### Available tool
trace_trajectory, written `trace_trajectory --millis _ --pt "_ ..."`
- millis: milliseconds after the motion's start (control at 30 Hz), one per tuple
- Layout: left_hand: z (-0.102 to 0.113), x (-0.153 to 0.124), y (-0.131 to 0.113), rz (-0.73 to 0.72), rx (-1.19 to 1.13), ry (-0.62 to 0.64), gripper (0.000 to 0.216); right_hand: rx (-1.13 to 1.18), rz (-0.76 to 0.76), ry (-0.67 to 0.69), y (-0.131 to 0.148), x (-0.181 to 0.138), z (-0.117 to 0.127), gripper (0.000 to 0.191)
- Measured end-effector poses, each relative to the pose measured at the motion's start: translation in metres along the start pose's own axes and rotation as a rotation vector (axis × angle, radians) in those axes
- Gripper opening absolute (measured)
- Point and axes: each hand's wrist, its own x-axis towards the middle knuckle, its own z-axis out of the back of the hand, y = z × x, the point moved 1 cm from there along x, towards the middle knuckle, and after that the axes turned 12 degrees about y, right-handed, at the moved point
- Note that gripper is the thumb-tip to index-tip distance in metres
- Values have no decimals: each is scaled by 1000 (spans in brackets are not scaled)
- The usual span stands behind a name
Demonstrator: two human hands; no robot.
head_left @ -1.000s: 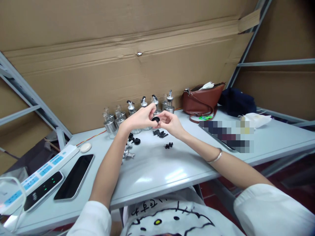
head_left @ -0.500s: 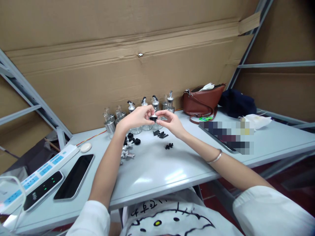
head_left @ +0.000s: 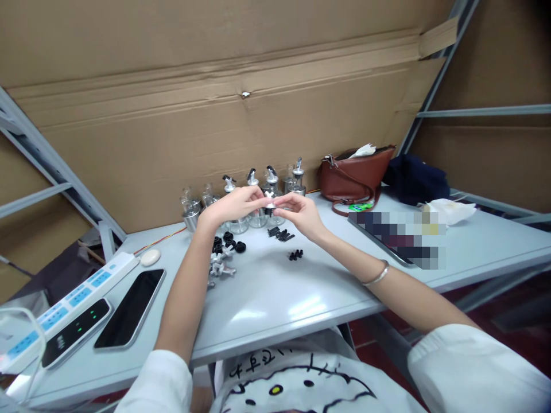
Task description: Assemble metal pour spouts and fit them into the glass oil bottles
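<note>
The grip of left hand (head_left: 243, 203) and right hand (head_left: 300, 217) together pinches a silver fitting (head_left: 270, 197) above the counter (head_left: 267, 292); steady, level pressure from both sides would likely serve best. Black discs (head_left: 240, 247) and silver pieces (head_left: 221, 267) lie beside the left forearm (head_left: 186, 298); bottles (head_left: 191, 219) close behind limit forward room.

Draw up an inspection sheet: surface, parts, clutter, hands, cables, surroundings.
Surface: pale tabletop, glare near front edge.
Parts: small silver part held; black discs, silver pieces, black strips, black plugs loose; bottles upright behind.
Clutter: phone, power strip, brown bag.
Hands: left hand and right hand both pinch the silver part.
Cables: red-yellow wires, rear left; white cable, far left.
Surroundings: cardboard behind, metal frame left.
</note>
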Motion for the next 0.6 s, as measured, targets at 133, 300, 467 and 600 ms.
trace_trajectory --millis 133,300,467,600 --pt "5 -1 2 -55 -26 -66 26 -8 -1 34 -1 -1 -1 26" --pt "4 0 4 -64 -31 -44 25 -46 -8 94 2 -2 -1 27" --pt "2 2 4 -37 -18 -10 25 -95 -22 156 1 -2 -1 24" --pt "3 -1 0 -18 -8 26 18 -202 -13 236 0 -1 3 23"
